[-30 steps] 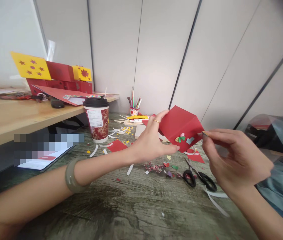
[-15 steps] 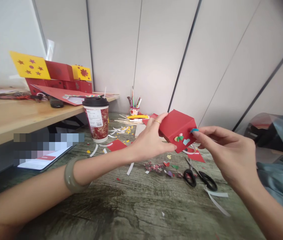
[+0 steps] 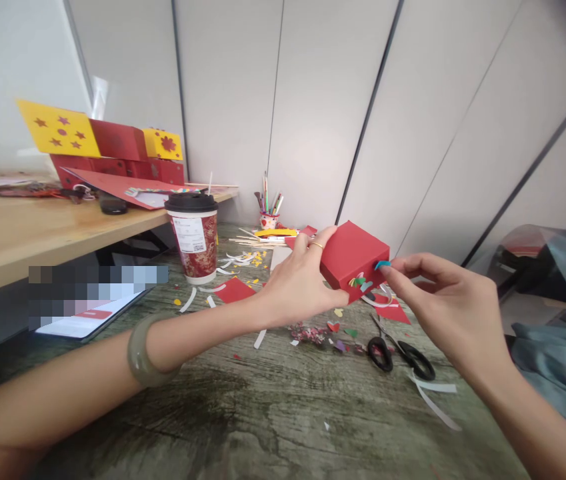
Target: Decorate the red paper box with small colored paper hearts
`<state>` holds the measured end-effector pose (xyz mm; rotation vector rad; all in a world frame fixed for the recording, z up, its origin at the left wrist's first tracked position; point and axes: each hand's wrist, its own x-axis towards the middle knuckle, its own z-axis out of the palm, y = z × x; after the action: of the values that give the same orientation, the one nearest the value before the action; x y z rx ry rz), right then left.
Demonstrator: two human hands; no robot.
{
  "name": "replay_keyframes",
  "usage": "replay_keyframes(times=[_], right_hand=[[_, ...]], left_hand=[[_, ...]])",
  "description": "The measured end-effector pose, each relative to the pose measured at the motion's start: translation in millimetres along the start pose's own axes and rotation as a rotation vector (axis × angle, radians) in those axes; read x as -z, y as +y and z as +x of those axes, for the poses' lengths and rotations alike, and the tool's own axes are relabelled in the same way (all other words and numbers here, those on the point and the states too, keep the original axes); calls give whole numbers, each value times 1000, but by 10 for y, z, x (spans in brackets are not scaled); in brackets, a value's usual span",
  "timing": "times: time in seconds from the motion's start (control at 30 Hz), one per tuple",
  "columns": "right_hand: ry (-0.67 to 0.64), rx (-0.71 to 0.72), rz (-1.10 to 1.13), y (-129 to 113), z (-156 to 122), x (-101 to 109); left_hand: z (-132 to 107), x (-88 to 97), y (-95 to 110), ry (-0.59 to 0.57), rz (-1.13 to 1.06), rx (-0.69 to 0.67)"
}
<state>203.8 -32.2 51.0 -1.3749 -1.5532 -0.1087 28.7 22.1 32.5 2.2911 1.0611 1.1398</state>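
Note:
My left hand (image 3: 303, 280) grips a red paper box (image 3: 355, 253) from its left side, thumb below and fingers behind the top edge. The box is tilted above the table, its front side facing right and down. Small paper cutouts (image 3: 357, 281) in green, pink and light blue sit on that side. Between the thumb and forefinger of my right hand (image 3: 450, 303) is a small blue paper piece (image 3: 382, 265), at the right end of the same side. Whether it touches the box I cannot tell.
Black-handled scissors (image 3: 400, 357) lie below the box among paper scraps and confetti (image 3: 313, 333). A lidded paper cup (image 3: 195, 240) stands left of centre, near a tablet (image 3: 93, 310). Behind are sticks and a pen cup (image 3: 269, 220). Red and yellow boxes (image 3: 117, 143) stand on a wooden desk.
The box has turned slightly in my left hand, showing less of its decorated side. My right hand has moved a little left with the blue paper piece.

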Motion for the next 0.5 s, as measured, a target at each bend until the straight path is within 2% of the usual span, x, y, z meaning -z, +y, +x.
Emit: replay_keyframes(times=[0.17,0.33,0.4,0.5], right_hand=[[-20,1,5,-1,-7,10],[2,64,38,-21,-11,25],[73,126,46,-24,-15,27],[147,324,4,-10,-27,27]], left_hand=[[-12,-3,20,-12,-52,5],[59,-38,-77,-57,-347,10],[87,-41,-103,-103,-502,24],[102,-24,-95,-231,-687,72]])
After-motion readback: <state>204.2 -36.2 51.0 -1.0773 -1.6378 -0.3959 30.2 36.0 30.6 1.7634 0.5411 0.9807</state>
